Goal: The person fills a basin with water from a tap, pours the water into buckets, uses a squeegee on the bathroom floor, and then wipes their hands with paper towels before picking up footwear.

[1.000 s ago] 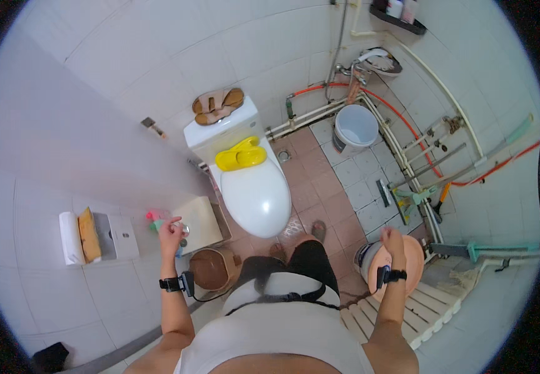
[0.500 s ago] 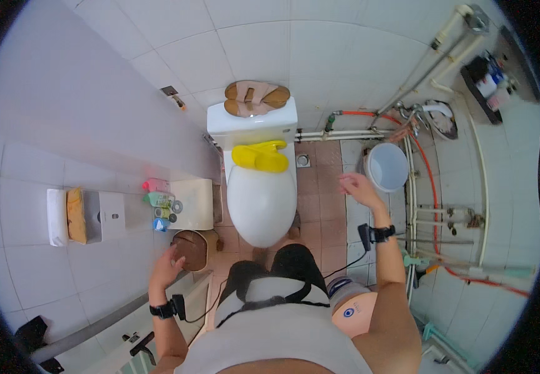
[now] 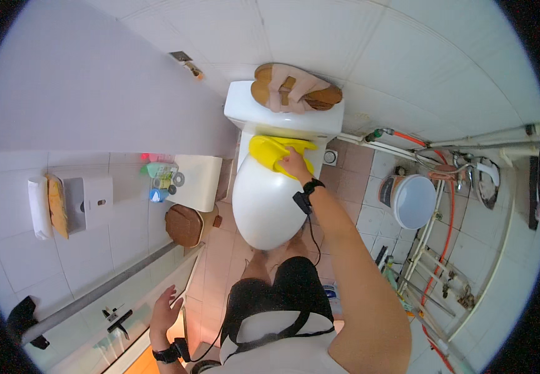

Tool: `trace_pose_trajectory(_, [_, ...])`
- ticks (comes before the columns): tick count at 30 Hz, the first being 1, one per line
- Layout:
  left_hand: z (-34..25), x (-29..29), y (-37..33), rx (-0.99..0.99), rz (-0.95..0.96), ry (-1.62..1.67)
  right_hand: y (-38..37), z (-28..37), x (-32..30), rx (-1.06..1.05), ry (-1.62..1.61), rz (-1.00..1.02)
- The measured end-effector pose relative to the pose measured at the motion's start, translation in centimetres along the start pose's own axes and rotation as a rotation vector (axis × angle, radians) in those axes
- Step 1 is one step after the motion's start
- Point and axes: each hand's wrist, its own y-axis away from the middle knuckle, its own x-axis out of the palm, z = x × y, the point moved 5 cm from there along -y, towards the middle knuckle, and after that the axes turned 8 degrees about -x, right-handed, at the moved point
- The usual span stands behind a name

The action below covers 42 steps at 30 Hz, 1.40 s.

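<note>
My right hand (image 3: 293,163) reaches over the white toilet (image 3: 263,212) and grips a pair of yellow slippers (image 3: 267,149) at the back of its shut lid. The fingers are partly lost against the slippers, which overlap each other. Behind them, a pair of brown sandals (image 3: 282,90) with pale straps rests on top of the cistern. My left hand (image 3: 166,311) hangs low at the left, holding nothing, its fingers apart, nearest to the glass panel's edge.
A brown-lidded bin (image 3: 182,225) and a cream cabinet (image 3: 198,184) stand left of the toilet, with several bottles beside them. On the right are a white bucket (image 3: 414,202), pipes and an orange hose (image 3: 449,218). A tissue box (image 3: 98,202) hangs on the left wall.
My right hand has moved from beside the bucket to the yellow slippers and taken hold. My left hand has dropped away from the bin. The view has shifted closer to the cistern.
</note>
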Motion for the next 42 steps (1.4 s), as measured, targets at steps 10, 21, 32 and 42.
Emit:
trace_pose_trajectory(10, [-8.7,7.6,-9.5,0.195,0.213,0.356,3.5,0.9,5.8,0.129,-0.334,-0.184])
trace_pose_trajectory(21, [-23.0,9.6,-8.6,0.443,-0.117,0.401,17.3,11.0,-2.3,0.051,-0.820,-0.073])
trace_pose_trajectory(32, [-23.0,9.5,-7.7,0.570,-0.423,-0.087,18.1,16.0,-3.5,-0.049,-0.701,-0.123])
trace_pose_trajectory(42, [-22.6,9.2,-9.0,0.418,-0.324,0.198,17.2,15.3,-1.5,-0.064,-0.760,-0.055])
